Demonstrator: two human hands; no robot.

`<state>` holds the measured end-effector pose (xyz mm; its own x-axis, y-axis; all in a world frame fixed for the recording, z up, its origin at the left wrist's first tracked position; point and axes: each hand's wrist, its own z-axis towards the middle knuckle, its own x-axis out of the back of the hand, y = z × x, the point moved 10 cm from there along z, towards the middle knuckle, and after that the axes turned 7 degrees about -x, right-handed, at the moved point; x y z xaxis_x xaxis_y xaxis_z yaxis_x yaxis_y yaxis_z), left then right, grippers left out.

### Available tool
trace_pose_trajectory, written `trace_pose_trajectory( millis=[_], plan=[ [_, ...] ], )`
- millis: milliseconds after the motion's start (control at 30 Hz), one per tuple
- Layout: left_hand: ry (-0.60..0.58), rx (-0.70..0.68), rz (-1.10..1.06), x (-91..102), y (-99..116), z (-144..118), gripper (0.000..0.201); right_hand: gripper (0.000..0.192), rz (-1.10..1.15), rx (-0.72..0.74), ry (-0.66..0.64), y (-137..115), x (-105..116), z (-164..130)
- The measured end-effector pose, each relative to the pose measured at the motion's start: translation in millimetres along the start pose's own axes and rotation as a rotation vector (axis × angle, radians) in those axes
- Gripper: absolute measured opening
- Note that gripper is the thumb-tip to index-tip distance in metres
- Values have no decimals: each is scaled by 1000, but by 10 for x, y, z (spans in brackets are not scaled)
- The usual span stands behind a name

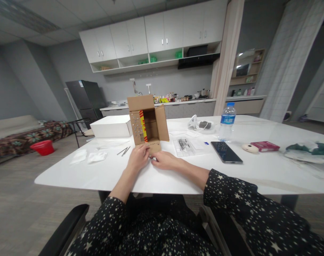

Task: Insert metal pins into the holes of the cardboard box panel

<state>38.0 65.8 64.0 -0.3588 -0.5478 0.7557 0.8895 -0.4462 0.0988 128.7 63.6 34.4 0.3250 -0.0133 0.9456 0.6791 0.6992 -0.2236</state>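
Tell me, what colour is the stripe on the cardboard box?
The stripe on the cardboard box is red and yellow, seen in the head view.

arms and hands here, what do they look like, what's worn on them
Both hands are bare: no gloves, rings or watch visible on the left hand or right hand. The sleeves are black fabric dotted with small white stars, pushed up so the forearms show.

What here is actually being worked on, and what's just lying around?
In hand: cardboard box, open toward the person, its lower flap touched by left hand and right hand.

Lying about: white box, water bottle, phone, red booklet, tissues, bagged small parts.
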Motion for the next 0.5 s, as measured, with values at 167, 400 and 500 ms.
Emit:
trace_pose_trajectory(
  millis=[167, 400, 500],
  plan=[
    [-43, 14, 93, -9, 57, 28, 29, 34, 6, -3, -9, -9, 7, 1],
    [-123, 61, 191, -78, 54, 35, 34, 31, 3, -10, -20, -10, 3, -9],
    [-153, 76, 217, -106, 42, 29, 30, 30, 3, -11, -15, -13, 9, -8]
  ],
)
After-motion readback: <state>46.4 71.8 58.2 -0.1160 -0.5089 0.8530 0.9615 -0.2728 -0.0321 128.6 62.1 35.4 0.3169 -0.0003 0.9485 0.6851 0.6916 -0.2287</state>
